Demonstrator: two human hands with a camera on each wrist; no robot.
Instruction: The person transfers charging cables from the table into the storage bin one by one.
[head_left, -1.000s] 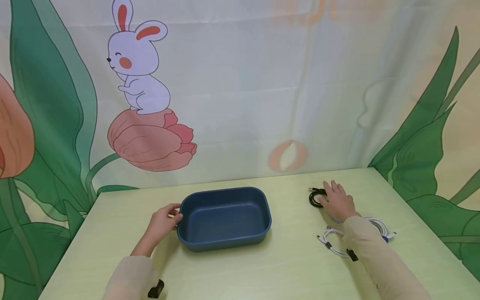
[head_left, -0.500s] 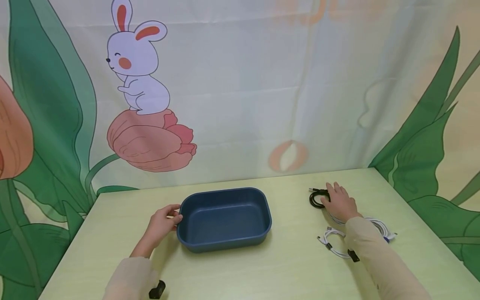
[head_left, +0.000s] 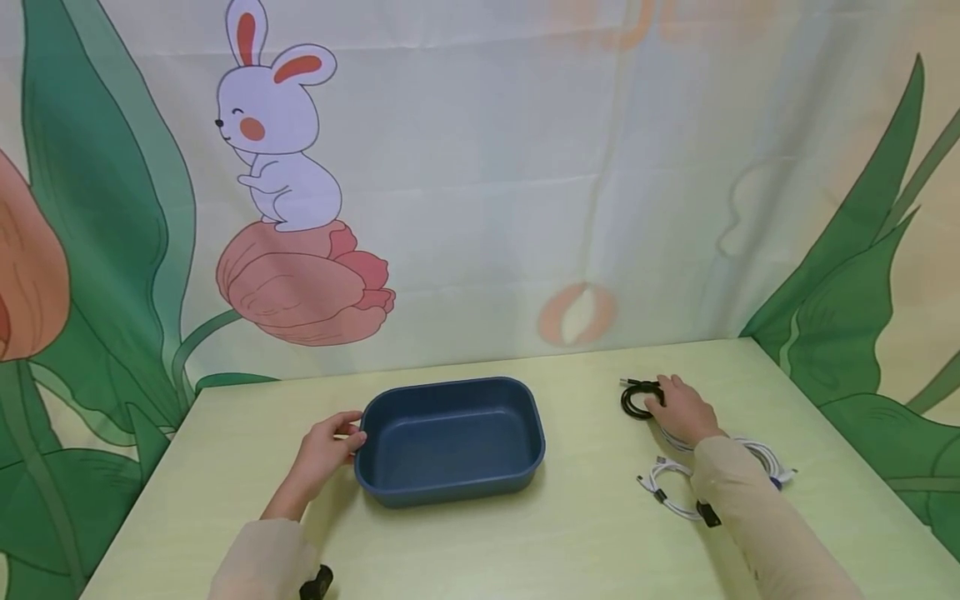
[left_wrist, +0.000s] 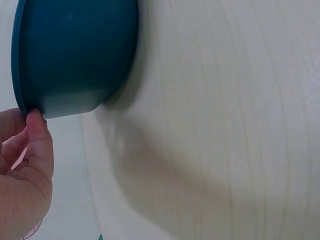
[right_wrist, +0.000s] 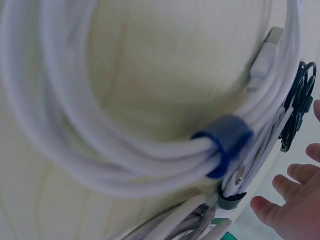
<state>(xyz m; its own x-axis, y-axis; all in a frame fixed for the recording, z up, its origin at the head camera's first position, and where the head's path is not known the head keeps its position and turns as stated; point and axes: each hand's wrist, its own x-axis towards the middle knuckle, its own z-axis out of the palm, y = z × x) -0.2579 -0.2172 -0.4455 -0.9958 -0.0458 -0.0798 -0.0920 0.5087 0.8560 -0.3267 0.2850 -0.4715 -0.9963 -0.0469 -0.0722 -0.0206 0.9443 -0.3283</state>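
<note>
A dark blue tub [head_left: 450, 437] stands in the middle of the pale green table [head_left: 540, 542]. My left hand [head_left: 343, 433] holds its left rim, and in the left wrist view a fingertip [left_wrist: 36, 122] lies against the tub's [left_wrist: 75, 55] edge. My right hand [head_left: 666, 398] rests beside a small black cable coil [head_left: 634, 400], fingers bent down onto its right side. From the right wrist view the black cable coil [right_wrist: 298, 105] lies just beyond my loosely spread fingers [right_wrist: 280, 207], which hold nothing.
Two white cable coils lie near my right forearm: one [head_left: 667, 490] on its left, one with a blue strap [head_left: 763, 457] on its right, filling the right wrist view [right_wrist: 150, 145]. A printed backdrop [head_left: 480, 183] rises behind the table.
My right hand's fingers have bent down from flat onto the black coil's right side. The left hand and the tub have stayed in place.
</note>
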